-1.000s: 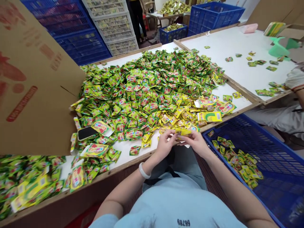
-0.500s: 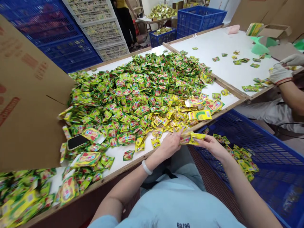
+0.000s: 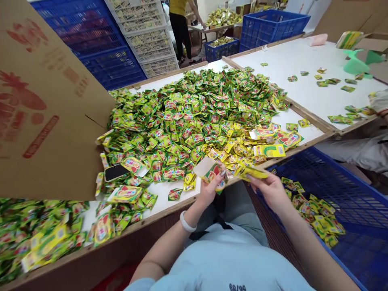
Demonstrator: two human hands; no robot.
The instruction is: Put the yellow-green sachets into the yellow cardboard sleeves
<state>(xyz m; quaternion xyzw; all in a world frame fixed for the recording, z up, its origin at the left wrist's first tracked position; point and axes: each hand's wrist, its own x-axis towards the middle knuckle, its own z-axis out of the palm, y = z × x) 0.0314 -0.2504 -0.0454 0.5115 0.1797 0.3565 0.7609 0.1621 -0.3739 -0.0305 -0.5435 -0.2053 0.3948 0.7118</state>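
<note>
Head view: the left hand (image 3: 209,191) grips a small carton (image 3: 210,171), its white flap open, near the table (image 3: 162,190) edge; the right hand (image 3: 270,192) pinches yellow sachets (image 3: 254,173), how many being hard to make out. Some fingertips are hidden. Beyond lies a heap of green sachets (image 3: 194,107), with a phone (image 3: 115,172) at its left and a cardboard box (image 3: 57,137) blocking the view there. A co-worker's gloved hand (image 3: 380,102) is cut off at right. Below, a blue crate (image 3: 360,202) holds loose packets (image 3: 323,224).
</note>
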